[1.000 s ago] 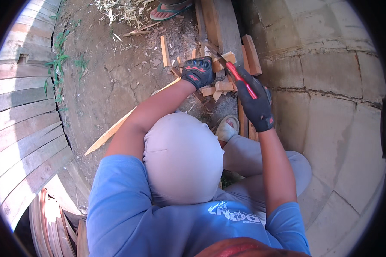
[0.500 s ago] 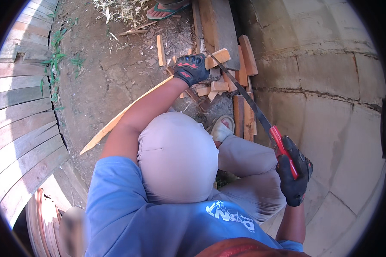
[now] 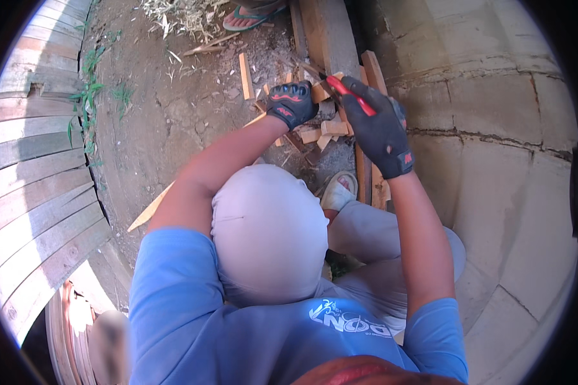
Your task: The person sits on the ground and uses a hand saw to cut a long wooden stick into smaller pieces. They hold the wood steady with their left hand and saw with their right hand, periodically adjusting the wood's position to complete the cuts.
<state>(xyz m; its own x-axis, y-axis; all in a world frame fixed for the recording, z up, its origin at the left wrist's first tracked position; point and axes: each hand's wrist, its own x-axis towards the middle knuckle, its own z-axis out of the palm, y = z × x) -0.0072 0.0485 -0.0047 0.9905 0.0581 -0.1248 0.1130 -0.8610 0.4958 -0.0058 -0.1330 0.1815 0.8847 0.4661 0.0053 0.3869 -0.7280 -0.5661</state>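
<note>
My right hand, in a black glove, is closed round the red handle of a handsaw. The narrow dark blade points up and left, across a short piece of wood. My left hand, also gloved, grips that wood and presses it at the end of a thick beam. The gloves hide part of the wood and the place where the blade meets it. Several short wood offcuts lie just below my hands.
A concrete block wall rises close on the right. A long pointed wood strip lies partly under my left arm. At the top, another person's sandalled foot stands beside wood shavings. Planks line the left side.
My right hand has pushed the saw forward, up and left, from low on the right to close beside my left hand. My left hand stays on the wood.
</note>
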